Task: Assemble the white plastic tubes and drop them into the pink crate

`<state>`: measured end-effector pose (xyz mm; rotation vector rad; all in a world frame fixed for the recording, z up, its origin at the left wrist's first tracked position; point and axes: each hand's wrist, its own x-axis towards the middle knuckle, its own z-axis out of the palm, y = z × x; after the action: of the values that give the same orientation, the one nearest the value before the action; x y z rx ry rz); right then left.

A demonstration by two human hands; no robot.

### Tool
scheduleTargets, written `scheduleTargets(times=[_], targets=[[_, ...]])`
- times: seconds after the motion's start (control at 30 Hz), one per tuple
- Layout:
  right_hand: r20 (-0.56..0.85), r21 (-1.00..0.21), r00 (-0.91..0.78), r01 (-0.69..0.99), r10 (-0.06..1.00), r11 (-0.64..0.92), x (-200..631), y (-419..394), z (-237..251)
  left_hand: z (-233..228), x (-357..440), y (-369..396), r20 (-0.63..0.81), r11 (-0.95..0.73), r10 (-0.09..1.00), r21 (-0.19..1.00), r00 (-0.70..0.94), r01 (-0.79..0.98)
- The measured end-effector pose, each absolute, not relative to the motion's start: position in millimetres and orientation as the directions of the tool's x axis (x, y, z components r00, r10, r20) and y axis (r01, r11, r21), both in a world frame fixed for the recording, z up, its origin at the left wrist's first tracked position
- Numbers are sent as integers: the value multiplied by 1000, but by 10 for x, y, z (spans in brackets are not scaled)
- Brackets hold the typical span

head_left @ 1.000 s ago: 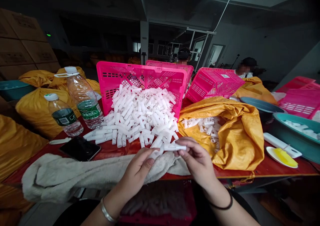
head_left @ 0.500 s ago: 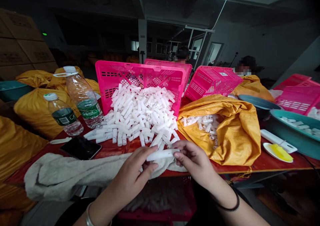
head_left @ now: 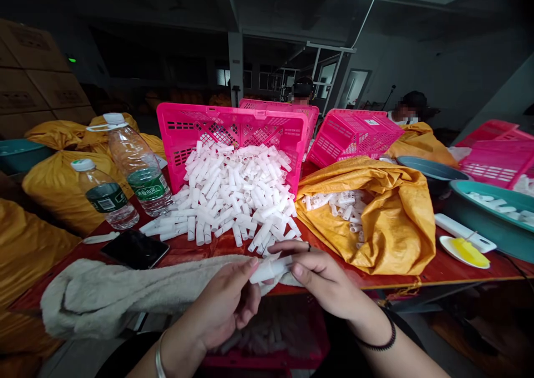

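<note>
Tube (head_left: 271, 268) sits pinched between our left hand (head_left: 225, 305) and right hand (head_left: 323, 278) at the table's (head_left: 417, 280) near edge. We judge most work remains: a big pile of tubes (head_left: 233, 194) waits by the pink crate (head_left: 231, 127).

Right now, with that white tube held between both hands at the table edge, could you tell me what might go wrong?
The white tube is pinched only at its ends by the left hand and right hand past the table edge; a slip would likely drop it toward the lower pink crate. The tube pile spills close by, so an elbow might scatter it.
</note>
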<state>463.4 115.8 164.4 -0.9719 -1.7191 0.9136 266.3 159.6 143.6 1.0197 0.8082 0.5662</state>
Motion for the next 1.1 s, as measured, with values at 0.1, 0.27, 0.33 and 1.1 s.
scheduleTargets(times=[0.1, 0.27, 0.33, 1.1], targets=[[323, -928, -116, 159, 939, 338, 4620, 1132, 1562, 1351, 2661, 1579, -36, 37, 829, 999, 558, 10], [100, -995, 125, 21, 987, 98, 4805, 899, 1170, 1077, 2564, 1754, 365, -687, 634, 671, 681, 280], [-22, -1000, 207, -18, 978, -19, 4905, 754, 891, 965, 2531, 2002, 291, -682, 695, 556, 657, 476], [167, -221, 457, 881, 874, -419, 6495, 2064, 1167, 1047, 2501, 2160, 408, -583, 805, 677, 431, 448]])
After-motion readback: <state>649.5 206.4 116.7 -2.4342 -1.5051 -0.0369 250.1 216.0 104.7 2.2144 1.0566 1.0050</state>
